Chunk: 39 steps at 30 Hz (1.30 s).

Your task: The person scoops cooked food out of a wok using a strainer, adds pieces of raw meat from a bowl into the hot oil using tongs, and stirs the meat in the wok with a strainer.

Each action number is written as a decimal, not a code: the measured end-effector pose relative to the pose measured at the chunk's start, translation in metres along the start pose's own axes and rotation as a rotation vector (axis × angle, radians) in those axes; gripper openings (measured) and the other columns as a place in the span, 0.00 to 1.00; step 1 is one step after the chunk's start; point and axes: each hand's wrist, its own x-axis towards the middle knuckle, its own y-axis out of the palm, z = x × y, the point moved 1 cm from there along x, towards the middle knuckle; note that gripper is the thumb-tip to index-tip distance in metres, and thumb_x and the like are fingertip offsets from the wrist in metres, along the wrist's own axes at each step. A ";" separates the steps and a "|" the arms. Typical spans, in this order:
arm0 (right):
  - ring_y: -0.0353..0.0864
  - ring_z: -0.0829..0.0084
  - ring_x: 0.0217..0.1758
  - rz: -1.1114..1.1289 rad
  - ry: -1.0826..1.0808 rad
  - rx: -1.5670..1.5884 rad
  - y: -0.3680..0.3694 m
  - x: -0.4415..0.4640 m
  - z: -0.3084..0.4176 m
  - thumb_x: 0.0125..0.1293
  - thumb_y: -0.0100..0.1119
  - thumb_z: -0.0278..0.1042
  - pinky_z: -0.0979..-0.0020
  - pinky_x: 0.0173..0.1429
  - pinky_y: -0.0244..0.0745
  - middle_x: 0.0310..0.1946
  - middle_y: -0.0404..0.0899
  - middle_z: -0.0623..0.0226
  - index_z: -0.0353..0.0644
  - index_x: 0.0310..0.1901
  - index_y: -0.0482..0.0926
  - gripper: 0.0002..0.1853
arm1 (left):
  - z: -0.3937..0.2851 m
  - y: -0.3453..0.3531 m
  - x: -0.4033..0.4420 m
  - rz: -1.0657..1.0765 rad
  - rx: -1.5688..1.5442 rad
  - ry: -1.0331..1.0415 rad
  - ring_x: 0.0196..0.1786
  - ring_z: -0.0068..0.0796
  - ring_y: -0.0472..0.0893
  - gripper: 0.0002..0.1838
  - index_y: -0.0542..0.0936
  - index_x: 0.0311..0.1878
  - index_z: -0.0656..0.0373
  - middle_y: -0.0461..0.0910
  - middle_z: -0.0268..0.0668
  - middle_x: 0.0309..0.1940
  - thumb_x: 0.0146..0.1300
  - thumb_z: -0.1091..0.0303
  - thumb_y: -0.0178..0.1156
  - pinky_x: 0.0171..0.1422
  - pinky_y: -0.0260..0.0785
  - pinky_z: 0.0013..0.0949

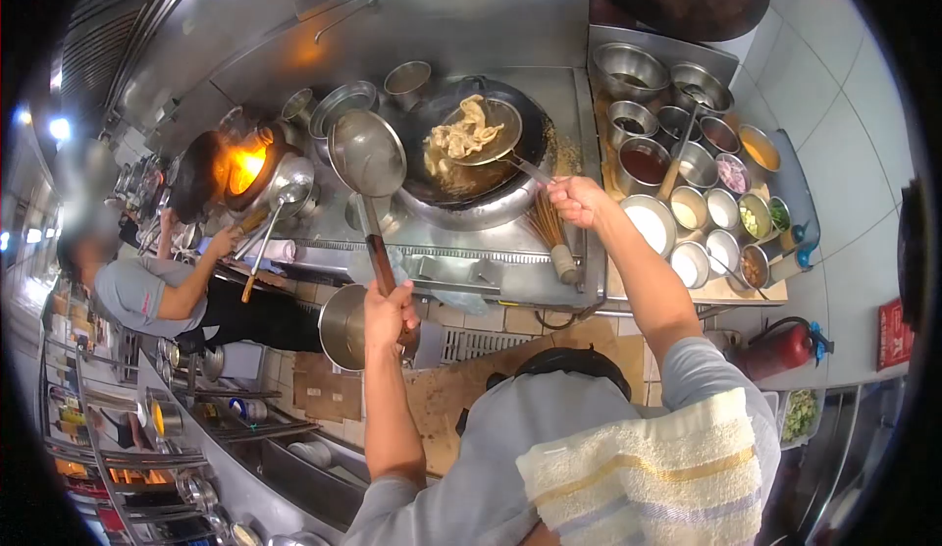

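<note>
My left hand (391, 311) is closed around the dark wooden handle of a ladle (368, 154). Its round metal bowl is raised left of the wok (461, 214). With my right hand (576, 201) I grip the handle of a round strainer (505, 126), held above the wok. Pale cooked meat pieces (465, 132) lie on the strainer, and some overhang its left side. Brown liquid (453, 181) shows in the wok beneath. A bamboo brush (559, 252) stands at the stove's front, just below my right hand.
Metal bowls of sauces and chopped ingredients (645, 165) crowd the right counter. At left, a co-worker (157, 286) works by a burner with a high flame (245, 165). A metal pot (343, 328) stands below my left hand. A fire extinguisher (775, 352) is at lower right.
</note>
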 end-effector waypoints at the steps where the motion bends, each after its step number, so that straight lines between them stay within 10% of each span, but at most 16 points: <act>1: 0.52 0.86 0.09 0.001 -0.004 -0.004 0.003 -0.008 0.003 0.74 0.44 0.26 0.79 0.10 0.44 0.18 0.64 0.77 0.43 0.42 0.69 0.03 | 0.004 0.007 0.002 0.019 -0.018 -0.009 0.16 0.18 0.63 0.13 0.66 0.42 0.55 0.65 0.28 0.22 0.65 0.72 0.63 0.17 0.60 0.27; 9: 0.66 0.72 0.10 -0.225 -0.314 -0.472 0.042 -0.035 -0.001 0.70 0.49 0.28 0.64 0.13 0.62 0.23 0.76 0.68 0.38 0.46 0.73 0.07 | 0.014 0.100 0.041 0.137 -0.240 -0.159 0.16 0.22 0.66 0.11 0.68 0.31 0.56 0.65 0.28 0.18 0.66 0.73 0.62 0.19 0.61 0.29; 12: 0.82 0.44 0.29 -0.429 -1.205 -1.352 0.026 -0.002 -0.037 0.65 0.52 0.28 0.51 0.34 0.78 0.32 0.83 0.44 0.39 0.59 0.73 0.20 | 0.013 0.143 0.049 0.195 -0.430 -0.200 0.16 0.22 0.65 0.12 0.70 0.29 0.55 0.65 0.27 0.16 0.69 0.70 0.61 0.19 0.61 0.29; 20: 0.79 0.36 0.50 -0.605 -0.604 -1.509 0.112 -0.099 -0.041 0.69 0.48 0.28 0.46 0.55 0.74 0.44 0.80 0.35 0.44 0.66 0.72 0.23 | 0.016 0.155 0.078 0.422 -0.861 -0.406 0.19 0.21 0.66 0.12 0.68 0.30 0.55 0.63 0.27 0.17 0.69 0.72 0.61 0.24 0.63 0.25; 39: 0.79 0.36 0.49 -0.634 -0.748 -1.370 0.111 -0.114 -0.062 0.67 0.47 0.26 0.44 0.54 0.74 0.42 0.80 0.35 0.47 0.65 0.73 0.25 | 0.025 0.114 0.066 0.354 -0.626 -0.351 0.19 0.17 0.65 0.11 0.68 0.35 0.55 0.67 0.28 0.21 0.69 0.70 0.62 0.20 0.60 0.23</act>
